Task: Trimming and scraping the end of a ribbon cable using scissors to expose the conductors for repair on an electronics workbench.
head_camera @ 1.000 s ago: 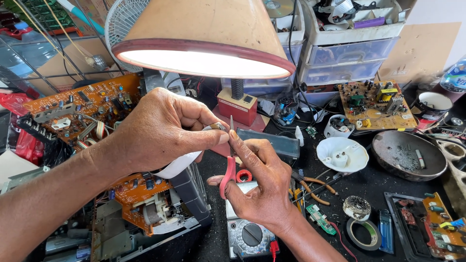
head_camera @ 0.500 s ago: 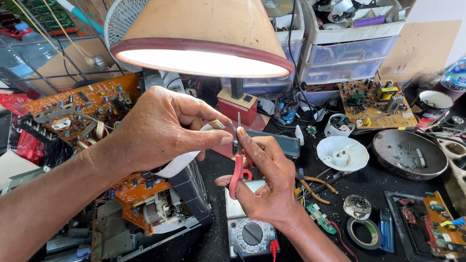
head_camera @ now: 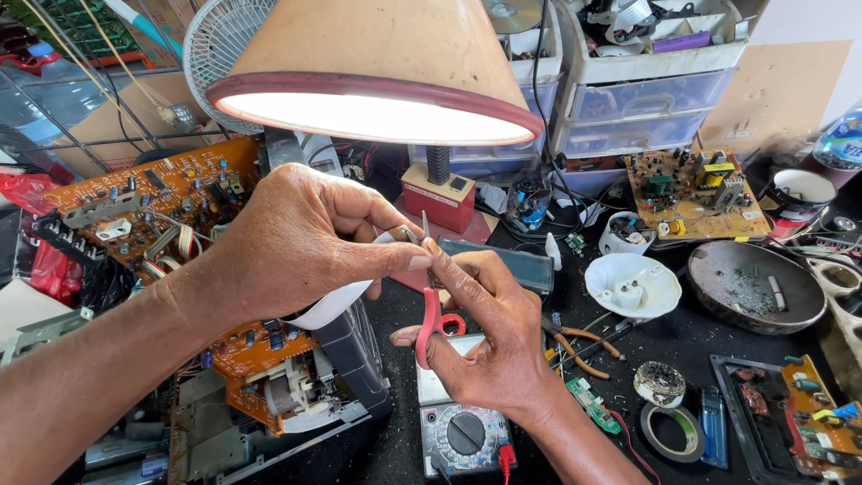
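Electronics repair workshop, cluttered bench. Bare circuit boards at 10 [head_camera: 153, 202] and 2 o'clock [head_camera: 696, 193]. Multimeter [head_camera: 462, 431] at 6. Tape roll [head_camera: 672, 431], pliers [head_camera: 575, 346] at 4-5. Lamp [head_camera: 377, 72] overhead at 12, plastic drawers [head_camera: 646, 99] stuffed with parts at 1, fan [head_camera: 215, 45] at 11. Opened device chassis [head_camera: 269, 404] at 7.
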